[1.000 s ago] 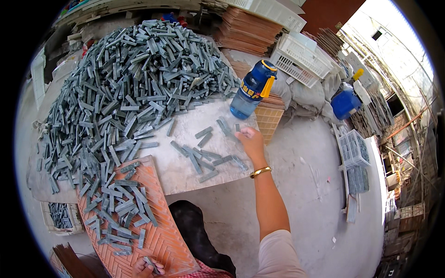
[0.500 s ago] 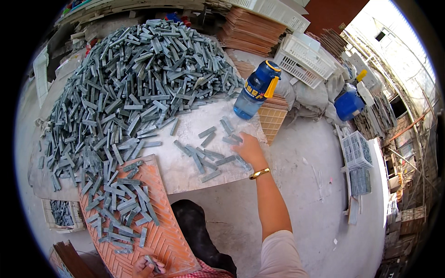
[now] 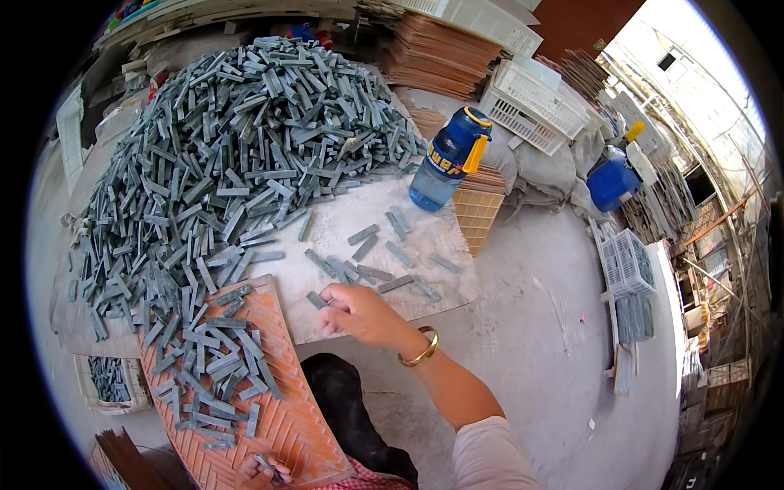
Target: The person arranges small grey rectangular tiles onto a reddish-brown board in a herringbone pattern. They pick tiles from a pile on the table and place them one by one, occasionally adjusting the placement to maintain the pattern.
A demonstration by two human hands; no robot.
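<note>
My right hand (image 3: 363,317), with a gold bangle at its wrist, pinches a short grey-green stone strip (image 3: 315,300) just above the front edge of the pale table board (image 3: 306,322). Beyond it on the board are several loose strips (image 3: 395,283), some overlapping. Close to my body, my left hand (image 3: 251,474) grips another stone strip (image 3: 265,464), partly covered by its fingers. That hand is over the lower end of an orange herringbone-ridged board (image 3: 306,445), where many strips (image 3: 216,359) lie scattered.
A large heap of strips (image 3: 245,139) fills the table's far left. A blue water bottle (image 3: 447,163) stands near the right edge. White crates (image 3: 535,102), stacked brown boards (image 3: 441,53) and a blue jug (image 3: 612,184) are beyond. At lower left sits a crate of strips (image 3: 114,380).
My right hand has swung left and nearer to me from the table's right side, bringing a strip in its fingers. My left hand stays almost where it was.
</note>
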